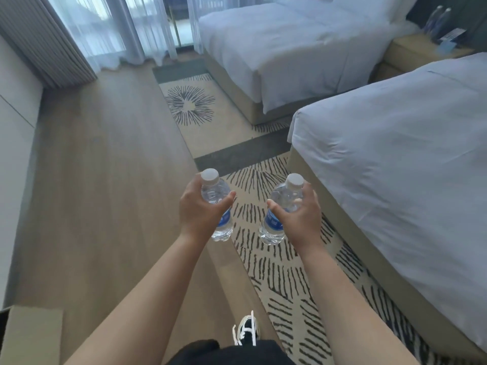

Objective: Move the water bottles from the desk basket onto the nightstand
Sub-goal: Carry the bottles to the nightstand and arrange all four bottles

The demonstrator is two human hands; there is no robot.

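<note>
Both arms reach forward over the floor, each hand carrying one small clear water bottle. The left hand [200,209] has its grip clamped on the left water bottle [217,204], fingers and thumb wrapped round the upper body just under the white cap, with the blue label and the base showing below the palm. The right hand [297,214] has its grip clamped on the right water bottle [279,206] in the same way, thumb across the front and fingers curled behind the shoulder. Both bottles are held cap-up and lean a little toward each other at the base (the two do not touch).

Below them lie the wooden floor [105,180] and a patterned rug [276,259] with dark dashes. The near bed [408,154] stands to the right and the far bed [290,48] beyond it, both in white linen. Between their heads sits the nightstand [411,51], well apart from the hands, already bearing two bottles [438,19] and a small card [452,38]. Sheer curtains [105,27] hang at the far window. One sneaker [246,329] shows at the bottom edge.
</note>
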